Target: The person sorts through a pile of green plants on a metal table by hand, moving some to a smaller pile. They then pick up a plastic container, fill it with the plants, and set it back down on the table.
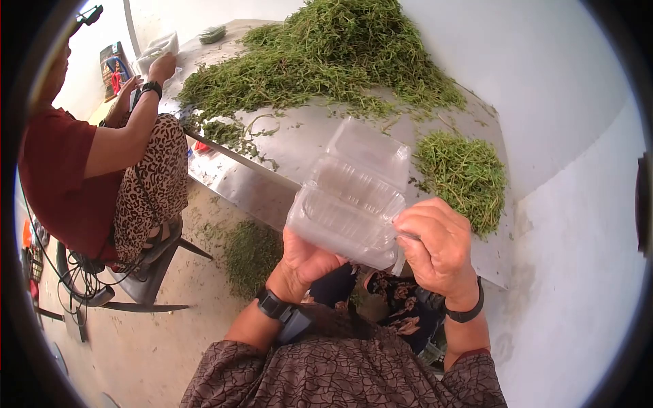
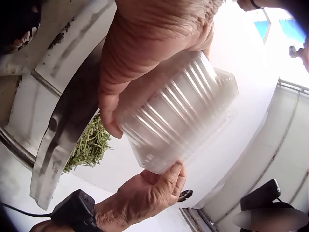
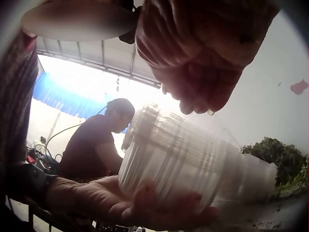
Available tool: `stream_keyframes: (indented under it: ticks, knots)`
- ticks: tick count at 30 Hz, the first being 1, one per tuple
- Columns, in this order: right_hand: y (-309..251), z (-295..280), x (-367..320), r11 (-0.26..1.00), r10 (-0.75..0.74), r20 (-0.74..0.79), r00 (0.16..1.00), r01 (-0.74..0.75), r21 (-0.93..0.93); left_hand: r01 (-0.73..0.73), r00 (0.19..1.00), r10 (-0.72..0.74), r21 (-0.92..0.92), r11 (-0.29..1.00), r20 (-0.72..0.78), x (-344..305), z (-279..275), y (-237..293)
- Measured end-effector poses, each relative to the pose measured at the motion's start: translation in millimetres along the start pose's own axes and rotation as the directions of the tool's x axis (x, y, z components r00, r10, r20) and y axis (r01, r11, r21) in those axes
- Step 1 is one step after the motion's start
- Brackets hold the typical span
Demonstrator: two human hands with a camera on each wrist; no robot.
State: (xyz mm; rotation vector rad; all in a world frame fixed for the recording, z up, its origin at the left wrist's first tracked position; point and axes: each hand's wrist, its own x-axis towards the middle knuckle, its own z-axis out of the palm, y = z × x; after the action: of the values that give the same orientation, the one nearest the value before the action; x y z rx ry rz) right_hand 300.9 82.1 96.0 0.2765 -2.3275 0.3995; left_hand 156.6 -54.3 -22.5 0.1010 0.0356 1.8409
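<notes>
A clear plastic clamshell container [image 1: 354, 204], its lid [image 1: 371, 151] raised and tipped away toward the table, is in front of my body. My left hand [image 1: 306, 255] grips it from below and along its left side; in the right wrist view the fingers [image 3: 145, 195] curl around its ribbed wall. My right hand [image 1: 439, 248] pinches the near right edge between thumb and fingers. Seen from the left wrist, the ribbed base [image 2: 166, 113] lies against the left palm, and the right fingertips are at one corner. Several layered rims show in the right wrist view.
A metal table [image 1: 286, 146] bears a large heap of green stems [image 1: 340, 51] and a smaller pile [image 1: 462, 177] at right. More greens [image 1: 252, 258] lie on the floor. At left a seated person [image 1: 75, 163] handles a clear container [image 1: 158, 51]. A white wall [image 1: 578, 238] stands at right.
</notes>
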Motion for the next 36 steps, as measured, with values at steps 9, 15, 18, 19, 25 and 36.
stream_keyframes:
  ticks: [9, 15, 18, 19, 25, 36]
  knots:
    - [0, 5, -1, 1.000, 0.001, -0.059, 0.998, -0.001, 0.001, 0.017, 0.998, -0.014, -0.042, 0.999, 0.065, -1, -4, 0]
    - [4, -3, 7, 0.996, 0.085, -0.185, 0.979, -0.083, 0.018, -0.005, 1.000, 0.002, -0.120, 0.993, -0.030, -2, 7, -2]
    - [5, -7, 9, 0.991, 0.118, -0.261, 0.958, -0.099, 0.085, -0.010, 0.997, -0.003, -0.171, 0.985, -0.079, -2, 7, -1]
    - [5, -9, 9, 0.992, 0.117, -0.267, 0.957, -0.099, 0.081, -0.006, 0.997, -0.007, -0.166, 0.986, -0.077, -2, 6, -1]
    - [4, -26, 12, 0.986, 0.168, -0.495, 0.852, -0.139, 0.094, 0.040, 0.998, -0.046, -0.179, 0.983, -0.030, -4, -3, 1]
    - [28, -37, 4, 0.961, 0.078, -0.647, 0.759, -0.231, -0.154, -0.131, 0.981, 0.123, -0.048, 0.990, -0.148, -32, -9, 19]
